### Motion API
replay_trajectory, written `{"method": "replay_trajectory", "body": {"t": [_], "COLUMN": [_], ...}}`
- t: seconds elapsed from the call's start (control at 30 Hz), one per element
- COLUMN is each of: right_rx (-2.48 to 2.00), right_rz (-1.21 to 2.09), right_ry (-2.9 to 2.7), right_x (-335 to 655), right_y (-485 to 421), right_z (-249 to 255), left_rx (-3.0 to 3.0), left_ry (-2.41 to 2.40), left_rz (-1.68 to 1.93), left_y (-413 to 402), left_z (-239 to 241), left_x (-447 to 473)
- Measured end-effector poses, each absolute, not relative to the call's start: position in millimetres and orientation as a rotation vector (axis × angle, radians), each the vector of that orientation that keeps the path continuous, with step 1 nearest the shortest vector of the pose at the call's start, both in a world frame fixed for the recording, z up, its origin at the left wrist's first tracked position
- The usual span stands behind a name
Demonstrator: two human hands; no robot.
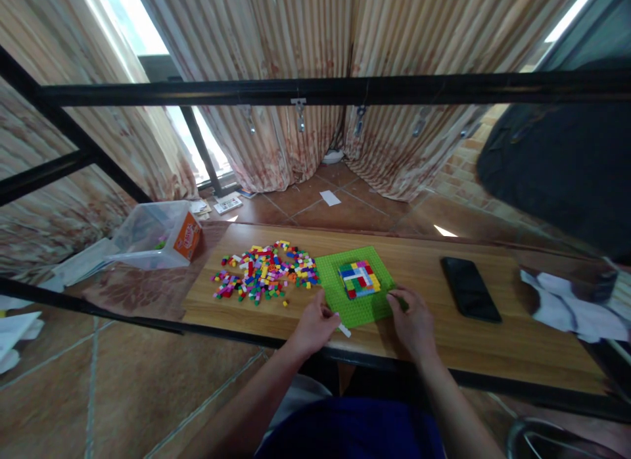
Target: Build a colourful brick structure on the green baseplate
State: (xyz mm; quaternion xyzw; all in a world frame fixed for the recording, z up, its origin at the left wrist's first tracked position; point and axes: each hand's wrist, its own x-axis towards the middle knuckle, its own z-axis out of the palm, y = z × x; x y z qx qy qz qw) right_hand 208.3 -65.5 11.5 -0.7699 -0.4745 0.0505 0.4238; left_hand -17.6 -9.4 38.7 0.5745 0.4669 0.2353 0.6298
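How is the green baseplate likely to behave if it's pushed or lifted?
The green baseplate lies flat and broad on the wooden table, so a push would probably slide it rather than tip it. It looks thin, so likely light, perhaps flexing slightly. The colored bricks sit near its middle, so lifting should feel fairly balanced.
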Motion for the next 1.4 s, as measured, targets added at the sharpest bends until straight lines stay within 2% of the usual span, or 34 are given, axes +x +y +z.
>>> {"method": "replay_trajectory", "body": {"t": [0.2,0.4,0.6,0.8,1.4], "right_rx": [-1.946,-1.872,-1.769,-1.730,-1.749], "right_rz": [0.113,0.238,0.139,0.067,0.206], "right_ry": [-1.218,-1.218,-1.338,-1.394,-1.326], "right_x": [203.0,192.8,187.9,185.5,187.5], "right_y": [-84.1,-101.0,-70.6,-47.4,-44.1], "right_z": [6.4,14.0,26.2,23.9,20.4], "left_rx": [1.210,1.183,1.220,1.505,1.677], "left_ry": [0.971,0.940,0.928,0.995,1.063], "left_rz": [0.549,0.565,0.667,0.699,0.645], "left_y": [6.3,19.1,14.2,6.5,2.0], "left_z": [47.1,41.7,30.5,27.1,37.3], "left_x": [-21.3,-33.1,-37.1,-36.8,-33.6]}}
